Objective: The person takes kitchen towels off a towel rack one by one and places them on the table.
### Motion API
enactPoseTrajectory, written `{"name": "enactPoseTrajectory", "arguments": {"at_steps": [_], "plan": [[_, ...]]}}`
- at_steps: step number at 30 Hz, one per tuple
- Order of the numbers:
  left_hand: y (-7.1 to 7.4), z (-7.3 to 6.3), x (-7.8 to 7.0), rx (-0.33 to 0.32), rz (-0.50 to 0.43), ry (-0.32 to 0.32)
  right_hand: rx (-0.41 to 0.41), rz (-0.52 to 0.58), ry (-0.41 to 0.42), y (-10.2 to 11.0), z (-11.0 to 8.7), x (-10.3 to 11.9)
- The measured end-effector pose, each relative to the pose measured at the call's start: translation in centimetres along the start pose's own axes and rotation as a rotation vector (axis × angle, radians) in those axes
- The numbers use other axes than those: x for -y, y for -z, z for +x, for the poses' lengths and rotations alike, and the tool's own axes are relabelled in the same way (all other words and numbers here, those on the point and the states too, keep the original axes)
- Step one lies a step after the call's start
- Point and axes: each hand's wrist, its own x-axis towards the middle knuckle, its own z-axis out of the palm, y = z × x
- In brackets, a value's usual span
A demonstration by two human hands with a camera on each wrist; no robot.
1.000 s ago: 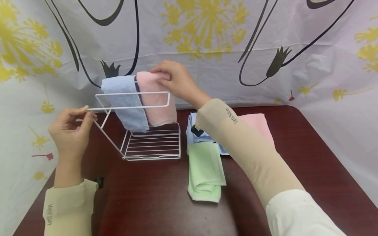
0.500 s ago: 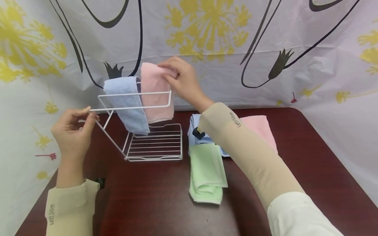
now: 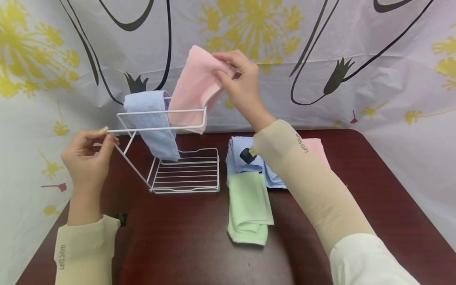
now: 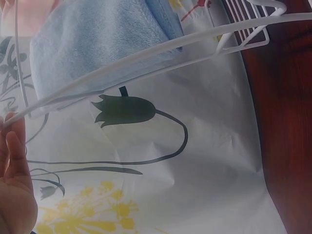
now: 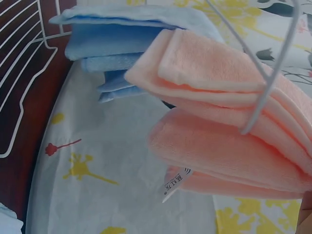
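Pink towel (image 3: pixel 196 85) pinched in my right hand (image 3: pixel 242 79), at the top of the white wire rack (image 3: pixel 153 129).
My left hand (image 3: pixel 85 154) pinches the rack's left corner; a blue towel (image 3: pixel 151 122) hangs beside the pink one, whose lower end is partly behind the wire. I can't tell whether it touches the bars. My right sleeve (image 3: pixel 310 178) hides much of another pink towel (image 3: pixel 316 148) on the worktop (image 3: pixel 178 237).

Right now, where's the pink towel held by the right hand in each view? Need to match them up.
Head: pink towel just left of centre, upper half, pinched by the right hand.
Left wrist: pink towel only partly in, top left corner, beside the blue towel.
Right wrist: pink towel large, from the middle to the right edge.
Shared landmark: the white rack, in all three.
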Motion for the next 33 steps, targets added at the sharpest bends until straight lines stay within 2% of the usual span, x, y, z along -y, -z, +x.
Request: {"name": "enactPoseTrajectory", "arguments": {"at_steps": [8,11,16,19,26,33], "plan": [[-0.1,0.0,0.2,0.005,-0.008,-0.009,-0.088,0.008,-0.047,1.5,0.0,0.8],[0.0,-0.1,0.3,0.008,0.004,-0.015,-0.122,0.027,-0.001,2.0,-0.3,1.0],[0.0,-0.3,0.3,0.017,0.040,-0.021,-0.141,0.075,0.131,3.0,-0.7,0.9],[0.1,-0.3,0.4,0.020,0.052,-0.019,-0.157,0.105,0.160,3.6,-0.9,0.8],[0.1,-0.2,0.6,0.017,0.018,-0.010,-0.191,0.118,0.144,4.7,-1.2,1.0],[0.0,-0.3,0.7,0.009,0.026,-0.021,-0.214,0.171,0.133,5.8,-1.3,1.0]]}}
